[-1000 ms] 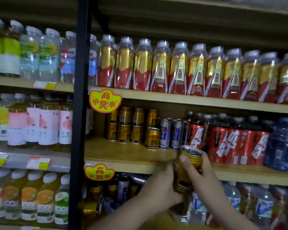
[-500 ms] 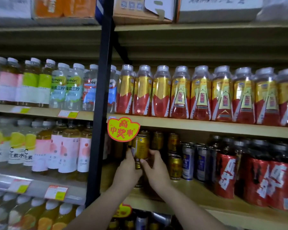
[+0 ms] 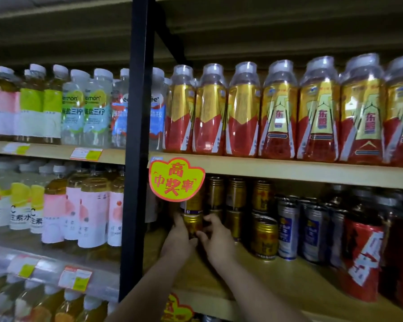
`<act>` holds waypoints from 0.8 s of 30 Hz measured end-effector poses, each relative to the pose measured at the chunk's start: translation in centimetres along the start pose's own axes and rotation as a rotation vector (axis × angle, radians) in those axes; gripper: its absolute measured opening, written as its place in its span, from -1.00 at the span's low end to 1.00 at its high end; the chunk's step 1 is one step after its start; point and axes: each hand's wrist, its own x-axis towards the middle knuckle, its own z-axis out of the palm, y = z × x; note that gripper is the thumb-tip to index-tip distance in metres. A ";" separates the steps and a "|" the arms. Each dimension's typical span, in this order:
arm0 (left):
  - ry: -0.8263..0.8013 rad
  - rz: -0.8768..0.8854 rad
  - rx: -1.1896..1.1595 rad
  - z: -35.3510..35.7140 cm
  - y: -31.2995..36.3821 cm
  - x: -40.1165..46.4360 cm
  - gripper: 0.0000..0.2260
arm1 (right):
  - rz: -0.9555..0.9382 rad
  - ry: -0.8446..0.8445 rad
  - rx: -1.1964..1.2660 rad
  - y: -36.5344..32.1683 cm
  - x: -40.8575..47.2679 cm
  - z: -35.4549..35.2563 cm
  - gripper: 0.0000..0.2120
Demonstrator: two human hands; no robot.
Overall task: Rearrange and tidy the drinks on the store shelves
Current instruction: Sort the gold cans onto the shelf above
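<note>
A yellow sign point(image 3: 176, 178) hides the top gold can point(image 3: 193, 202). Left hand point(image 3: 178, 238) and right hand point(image 3: 216, 240) hold the lower gold can point(image 3: 192, 224), beside more stacked cans point(image 3: 235, 205).

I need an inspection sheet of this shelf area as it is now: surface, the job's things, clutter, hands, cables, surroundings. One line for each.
Surface: wooden middle shelf, bare toward its front edge.
Job's things: gold can held at the left end of the shelf, another gold can stacked on it; more gold cans stand to its right.
Clutter: yellow promo tag hangs in front of the stack and hides part of it.
Hands: left hand and right hand both grip the lower can.
Cables: nothing seen.
Surroundings: red-gold bottles on the shelf above; blue-silver cans to the right; black upright post.
</note>
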 end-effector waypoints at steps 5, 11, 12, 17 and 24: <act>0.011 -0.026 0.025 -0.1 0.1 0.3 -0.14 | -0.036 0.016 -0.063 0.3 0.4 0.5 -0.66; -0.017 -0.098 0.144 -0.4 0.3 -0.1 -0.16 | -0.003 -0.043 -0.156 0.3 -0.1 0.5 -0.67; -0.038 -0.126 0.169 -0.5 0.4 -0.4 -0.11 | -0.016 -0.066 -0.181 0.1 -0.5 0.4 -0.63; -0.062 0.008 0.135 -1.5 0.6 -5.1 -0.10 | -0.159 -0.171 -0.306 -1.8 -4.8 -2.6 -0.54; 0.460 0.669 0.241 0.5 -4.8 -17.1 -0.94 | -0.718 0.042 -0.272 2.6 -17.6 -4.2 -0.76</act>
